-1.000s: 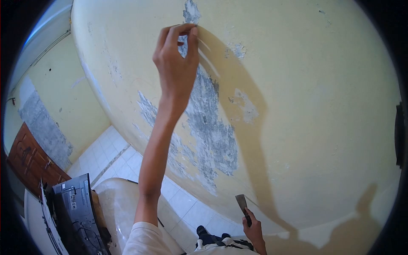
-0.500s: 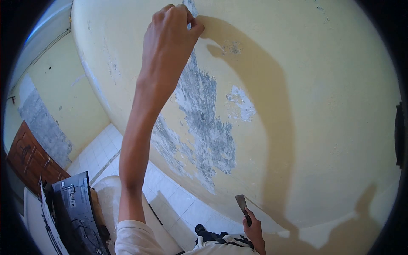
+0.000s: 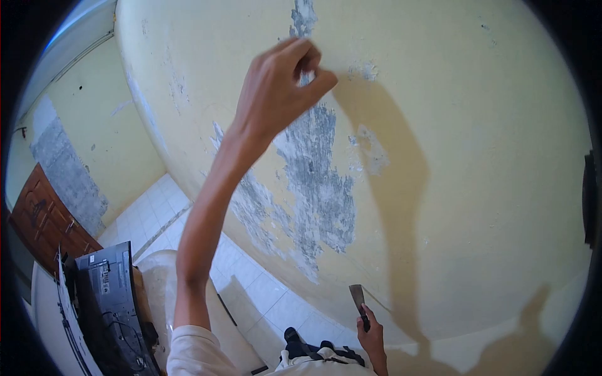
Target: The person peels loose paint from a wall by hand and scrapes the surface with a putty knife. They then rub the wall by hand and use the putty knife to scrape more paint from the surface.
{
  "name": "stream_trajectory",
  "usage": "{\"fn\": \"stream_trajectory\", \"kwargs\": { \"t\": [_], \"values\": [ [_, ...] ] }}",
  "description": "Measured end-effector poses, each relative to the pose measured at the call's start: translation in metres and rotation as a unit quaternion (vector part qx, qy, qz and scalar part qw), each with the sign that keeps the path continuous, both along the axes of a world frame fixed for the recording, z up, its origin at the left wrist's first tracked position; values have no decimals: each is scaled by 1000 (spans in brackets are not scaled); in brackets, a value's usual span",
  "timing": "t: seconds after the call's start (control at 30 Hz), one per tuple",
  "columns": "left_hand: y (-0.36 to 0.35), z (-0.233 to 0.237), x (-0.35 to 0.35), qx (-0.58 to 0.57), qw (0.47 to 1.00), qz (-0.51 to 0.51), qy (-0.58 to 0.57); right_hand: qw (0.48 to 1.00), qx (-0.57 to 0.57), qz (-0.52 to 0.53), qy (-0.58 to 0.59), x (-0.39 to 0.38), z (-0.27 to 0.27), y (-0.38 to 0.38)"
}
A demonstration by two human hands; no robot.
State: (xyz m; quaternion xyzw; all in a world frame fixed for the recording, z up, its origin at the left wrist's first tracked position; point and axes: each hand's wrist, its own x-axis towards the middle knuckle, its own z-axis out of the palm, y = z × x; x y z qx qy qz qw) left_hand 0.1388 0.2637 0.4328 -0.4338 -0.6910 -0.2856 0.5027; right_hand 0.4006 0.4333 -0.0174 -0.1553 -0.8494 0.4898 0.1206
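My left hand (image 3: 282,84) is raised in front of the wall (image 3: 476,150), over the upper part of a long grey patch of stripped paint (image 3: 313,169). Its fingers are curled toward the thumb, slightly blurred, and what they hold, if anything, cannot be made out. Low down, my right hand (image 3: 372,338) is wrapped round the dark handle of a scraper (image 3: 357,296), whose flat metal blade points up. Smaller peeled spots (image 3: 374,150) lie to the right of the grey patch.
At the lower left, a flat screen (image 3: 106,282) with cables stands beside a pale rounded surface (image 3: 157,282). A brown wooden door (image 3: 47,219) and another patched wall (image 3: 119,144) are farther left. Pale floor tiles (image 3: 260,291) run along the wall's foot.
My left hand has come down and to the right from the top of the view, and its shadow has shifted with it. My right hand still holds the scraper low down.
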Motion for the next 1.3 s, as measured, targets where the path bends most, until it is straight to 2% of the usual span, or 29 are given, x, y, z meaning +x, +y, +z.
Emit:
{"fn": "stream_trajectory", "kwargs": {
  "t": [0.07, 0.13, 0.17, 0.23, 0.4, 0.7, 0.77, 0.8, 0.87, 1.17, 1.3],
  "values": [
    [-7, -9, -6, 27, 999, -13, -12, 999, -9, -14, -47, 3, 7, -3],
    [-11, -10, -15, 127, 991, 16, -32, 998, -22, -18, -53, 7, 8, -4],
    [-8, -9, -21, 127, 991, 14, -31, 997, -35, -19, -61, 8, 7, -6],
    [4, -2, -34, 181, 976, -25, 117, 999, -20, -19, -40, 9, 0, -8],
    [13, 3, -42, 173, 981, -30, 84, 1000, -9, -26, 5, 14, -5, -8],
    [13, 10, -32, 208, 978, -23, 0, 998, -11, -22, -63, 12, 2, 3],
    [11, 8, -38, 188, 978, -29, 83, 999, 8, -18, -32, 11, -2, 5],
    [12, 6, -40, 187, 978, -29, 83, 999, 8, -18, -32, 12, -2, 5],
    [12, 1, -44, 151, 976, 3, 154, 999, 3, -16, -40, 12, 4, 5],
    [11, -2, -44, 112, 972, 78, 193, 999, 9, -18, -34, 14, 2, 9],
    [9, 4, -37, 102, 977, 73, 172, 999, -4, -14, -43, 14, 2, 10]
  ]
}}
